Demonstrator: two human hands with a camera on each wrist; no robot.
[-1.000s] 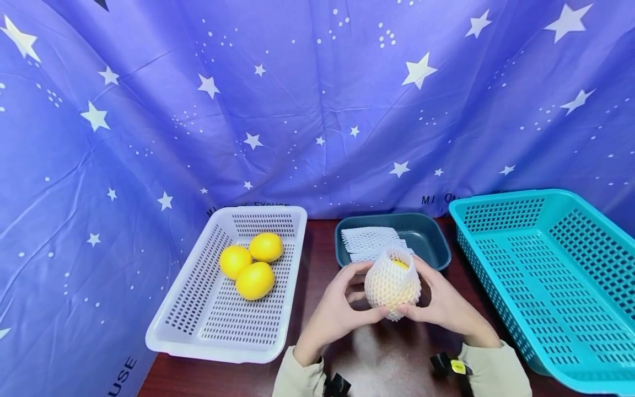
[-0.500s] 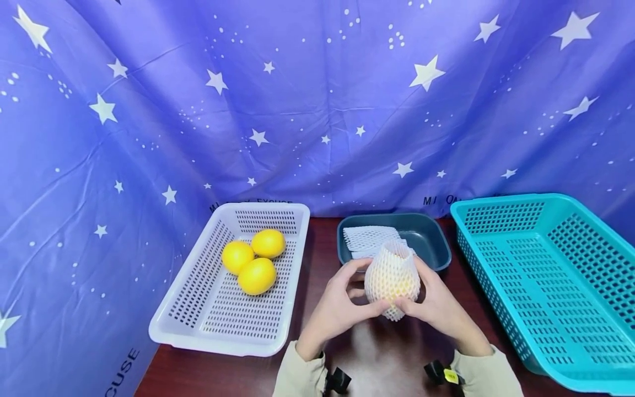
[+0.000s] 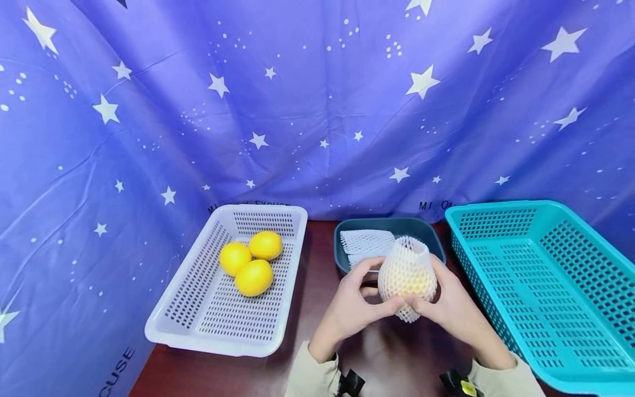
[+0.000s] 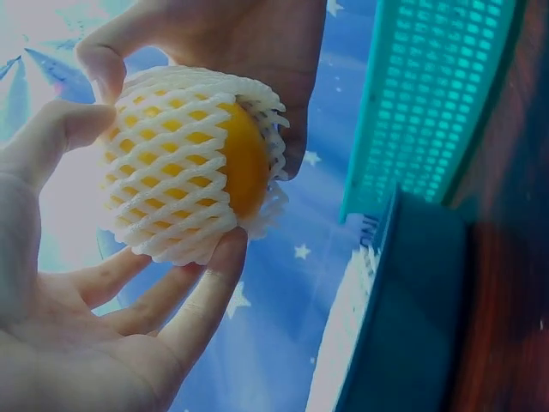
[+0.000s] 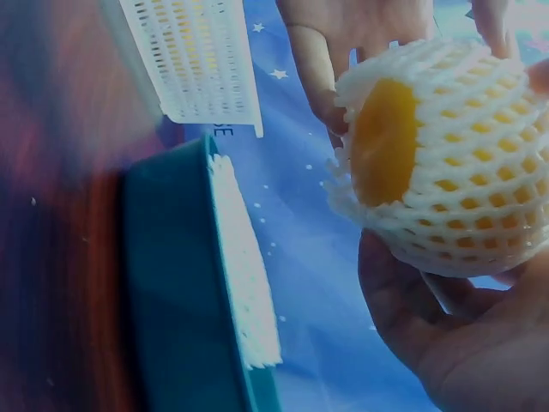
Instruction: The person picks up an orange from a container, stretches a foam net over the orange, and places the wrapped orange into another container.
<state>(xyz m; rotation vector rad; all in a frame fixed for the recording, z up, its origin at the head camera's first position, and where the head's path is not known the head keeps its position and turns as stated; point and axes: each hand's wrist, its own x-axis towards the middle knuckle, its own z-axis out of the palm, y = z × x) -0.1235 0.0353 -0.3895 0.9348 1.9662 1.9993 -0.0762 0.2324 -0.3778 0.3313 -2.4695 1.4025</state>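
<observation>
A yellow fruit point(image 4: 245, 163) sits inside a white foam net sleeve point(image 3: 408, 275), held up above the table in front of the dark tray. My left hand point(image 3: 358, 300) grips it from the left, thumb at the near side and fingers around the far side. From the right, my right hand point(image 3: 448, 300) holds the same netted fruit, its thumb close to the left thumb. Bare yellow skin shows through the sleeve's opening in both wrist views. In the right wrist view the net's mesh point(image 5: 480, 163) is stretched around the fruit.
A white basket point(image 3: 292, 309) with three yellow fruits point(image 3: 254, 278) stands at the left. Behind the hands, a dark teal tray point(image 3: 430, 234) holds flat foam nets point(image 3: 364, 241). On the right is a turquoise basket point(image 3: 526, 309). A blue star-patterned curtain point(image 3: 317, 99) hangs behind.
The net's upper opening has risen and narrowed, covering the yellow that showed at the top one second ago. Both hands, still holding the netted fruit, have shifted slightly right.
</observation>
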